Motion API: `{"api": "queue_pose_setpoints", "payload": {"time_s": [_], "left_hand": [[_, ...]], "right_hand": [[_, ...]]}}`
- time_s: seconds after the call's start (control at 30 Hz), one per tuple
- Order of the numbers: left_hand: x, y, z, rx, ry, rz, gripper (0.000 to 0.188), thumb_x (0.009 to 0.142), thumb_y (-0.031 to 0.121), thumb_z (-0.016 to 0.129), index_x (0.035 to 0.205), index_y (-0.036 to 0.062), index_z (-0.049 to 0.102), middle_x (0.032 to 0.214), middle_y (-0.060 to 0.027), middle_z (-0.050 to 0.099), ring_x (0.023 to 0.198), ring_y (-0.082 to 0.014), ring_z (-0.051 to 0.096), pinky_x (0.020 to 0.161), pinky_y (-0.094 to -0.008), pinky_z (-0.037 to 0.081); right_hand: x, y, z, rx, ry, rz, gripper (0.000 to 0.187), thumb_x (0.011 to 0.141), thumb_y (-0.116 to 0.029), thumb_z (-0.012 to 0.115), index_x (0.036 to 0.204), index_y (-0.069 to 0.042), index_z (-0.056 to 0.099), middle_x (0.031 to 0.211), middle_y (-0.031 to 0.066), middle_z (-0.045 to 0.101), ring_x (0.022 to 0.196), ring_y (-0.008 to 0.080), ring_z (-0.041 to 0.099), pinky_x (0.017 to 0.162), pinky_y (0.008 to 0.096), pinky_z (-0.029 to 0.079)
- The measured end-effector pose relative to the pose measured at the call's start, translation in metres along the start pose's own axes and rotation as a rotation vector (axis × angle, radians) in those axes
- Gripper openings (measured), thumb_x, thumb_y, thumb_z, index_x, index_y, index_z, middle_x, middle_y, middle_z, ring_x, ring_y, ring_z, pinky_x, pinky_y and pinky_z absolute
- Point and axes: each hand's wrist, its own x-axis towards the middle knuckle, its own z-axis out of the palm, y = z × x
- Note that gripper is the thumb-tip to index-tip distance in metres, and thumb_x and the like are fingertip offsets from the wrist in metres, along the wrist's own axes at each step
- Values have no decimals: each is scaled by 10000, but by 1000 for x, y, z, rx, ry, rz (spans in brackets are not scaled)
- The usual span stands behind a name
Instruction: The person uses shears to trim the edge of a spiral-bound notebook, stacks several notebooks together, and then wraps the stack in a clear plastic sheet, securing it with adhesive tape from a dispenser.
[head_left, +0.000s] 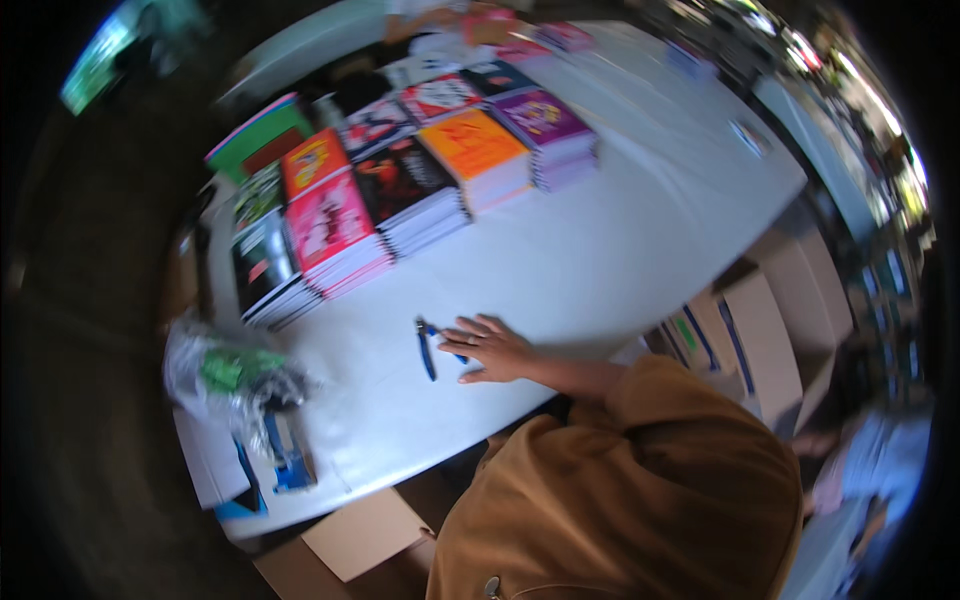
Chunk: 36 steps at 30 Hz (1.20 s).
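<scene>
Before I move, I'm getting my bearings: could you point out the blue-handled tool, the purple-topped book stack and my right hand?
Blue-handled tool point(426, 358): head view, on its left handle.
Purple-topped book stack point(541, 116): head view, on the top cover.
Right hand point(492, 353): head view, on its back.

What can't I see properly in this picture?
In the head view:
Blue-handled tool: partly covered by the right hand.
Green thing: blurred, inside a wrinkled clear bag.
Person across the table: mostly cut off by the top edge.
</scene>
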Motion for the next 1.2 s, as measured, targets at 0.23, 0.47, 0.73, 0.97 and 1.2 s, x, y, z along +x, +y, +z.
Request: {"api": "queue_pose_setpoints", "payload": {"time_s": [0.23,0.47,0.73,0.97,1.2], "left_hand": [[13,-4,14,88,-3,97,719,736,248,668,1356,85,343,1380,-236,293,1196,-393,382,954,-481,331],[7,0,21,166,76,61,686,737,228,661,1345,103,369,1374,-230,302,1172,-386,414,937,-467,360],[-54,65,32,228,201,-76,651,739,206,654,1333,123,399,1367,-222,313,1145,-377,452,917,-451,393],[-100,191,21,-124,94,-119,549,729,71,637,1250,79,460,1342,-229,316,1076,-403,468,879,-450,424],[-110,233,-14,-128,84,-306,413,792,38,585,1192,56,485,1286,-203,357,1072,-364,491,892,-410,435]], "right_hand": [[-13,0,11,103,198,54,379,881,-177,490,1253,-251,512,1342,-31,465,1293,201,350,1057,393,269],[-35,28,1,306,305,233,281,808,-69,516,1033,-164,654,1033,30,635,929,206,591,853,327,459],[-109,194,-57,385,684,345,210,770,15,627,960,-68,660,847,116,649,813,281,592,713,375,468],[-149,293,-85,250,702,539,252,764,20,627,1007,-44,645,913,135,630,854,302,579,752,366,463],[-142,280,-99,-11,516,477,363,790,-60,590,1140,-153,583,1153,47,560,1082,253,489,878,422,372]]}}
